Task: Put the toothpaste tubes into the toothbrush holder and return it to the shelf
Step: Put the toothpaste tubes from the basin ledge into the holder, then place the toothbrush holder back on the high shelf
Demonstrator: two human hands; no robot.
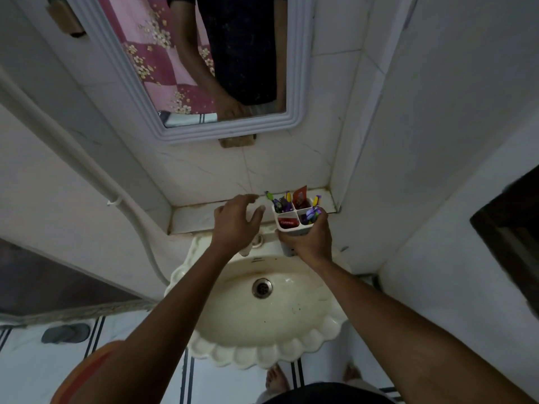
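Right hand (306, 243) grips toothbrush holder (294, 221) upright (tubes apparently vertical).

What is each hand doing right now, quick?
Left hand: open, fingers spread, holding nothing, over the shelf.
Right hand: closed around the toothbrush holder, gripping it from below.

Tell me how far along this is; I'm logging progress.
Done: two red toothpaste tubes sit in the toothbrush holder. In hand: the right hand grips the holder above the sink; the left hand hovers open. Left: setting it on the shelf.
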